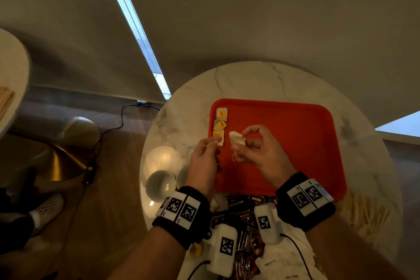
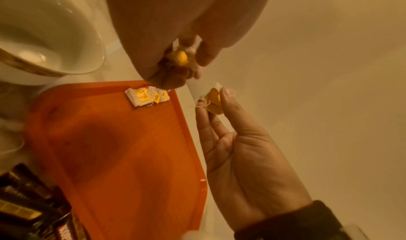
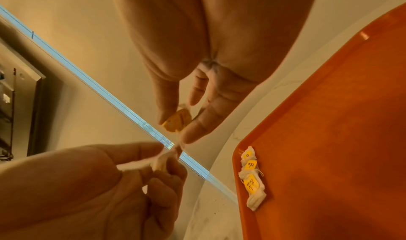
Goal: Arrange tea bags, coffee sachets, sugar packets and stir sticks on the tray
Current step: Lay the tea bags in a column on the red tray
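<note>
Your right hand (image 1: 261,150) is pinching a tea bag (image 1: 236,139) in a fingertip grip above the tray (image 1: 295,143); your left hand (image 1: 202,161) is pinching another (image 2: 179,57). They're looking light, soft and tearable, so be taking the paper edge, not the string.

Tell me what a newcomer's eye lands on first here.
The bright orange plastic tray on the round marble table, with three yellow-tagged tea bags lined along its left edge. Just above it, the left hand and right hand each pinch a tea bag.
</note>
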`<act>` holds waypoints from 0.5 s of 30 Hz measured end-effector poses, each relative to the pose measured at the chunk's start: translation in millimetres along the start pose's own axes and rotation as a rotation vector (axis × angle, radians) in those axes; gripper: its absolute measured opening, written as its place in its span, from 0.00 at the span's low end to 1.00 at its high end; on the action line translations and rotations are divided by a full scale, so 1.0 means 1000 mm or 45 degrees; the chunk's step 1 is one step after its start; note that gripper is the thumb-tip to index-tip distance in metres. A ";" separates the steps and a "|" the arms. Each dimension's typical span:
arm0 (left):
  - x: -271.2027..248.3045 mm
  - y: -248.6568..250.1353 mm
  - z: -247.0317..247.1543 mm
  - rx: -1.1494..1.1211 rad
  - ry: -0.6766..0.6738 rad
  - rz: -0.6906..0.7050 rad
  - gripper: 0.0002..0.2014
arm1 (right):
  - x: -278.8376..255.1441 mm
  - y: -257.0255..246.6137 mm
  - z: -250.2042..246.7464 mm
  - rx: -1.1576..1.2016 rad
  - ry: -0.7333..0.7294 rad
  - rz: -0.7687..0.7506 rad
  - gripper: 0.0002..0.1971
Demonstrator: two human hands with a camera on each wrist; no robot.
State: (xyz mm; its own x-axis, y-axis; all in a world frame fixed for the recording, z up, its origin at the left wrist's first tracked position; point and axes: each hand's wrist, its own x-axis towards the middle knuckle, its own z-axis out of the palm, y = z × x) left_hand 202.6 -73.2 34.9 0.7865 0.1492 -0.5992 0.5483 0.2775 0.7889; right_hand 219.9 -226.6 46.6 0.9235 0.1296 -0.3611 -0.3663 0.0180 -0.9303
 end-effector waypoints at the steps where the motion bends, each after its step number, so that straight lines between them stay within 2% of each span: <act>1: -0.002 0.001 0.001 0.043 -0.073 0.004 0.11 | -0.001 -0.001 -0.001 0.005 -0.019 0.012 0.17; 3: -0.006 0.004 0.003 0.126 -0.219 0.026 0.16 | -0.003 -0.004 -0.002 0.004 -0.060 0.036 0.13; 5: -0.006 0.003 0.005 0.148 -0.282 0.028 0.17 | -0.005 -0.007 -0.003 0.004 -0.079 0.053 0.12; 9: -0.005 0.002 0.006 0.031 -0.201 0.006 0.17 | -0.009 -0.011 -0.005 -0.019 -0.120 0.078 0.16; 11: -0.005 0.002 0.008 0.002 -0.174 0.003 0.17 | -0.009 -0.011 -0.006 -0.056 -0.133 0.049 0.12; 15: -0.009 0.005 0.010 0.010 -0.215 -0.005 0.24 | -0.007 -0.012 -0.011 -0.148 -0.083 -0.003 0.06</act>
State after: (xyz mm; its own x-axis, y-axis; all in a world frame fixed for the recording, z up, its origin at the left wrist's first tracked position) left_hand 201.7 -82.4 45.6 0.8208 -0.0134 -0.5711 0.5529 0.2703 0.7882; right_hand 219.5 -238.2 59.6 0.9135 0.1938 -0.3576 -0.3452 -0.0958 -0.9336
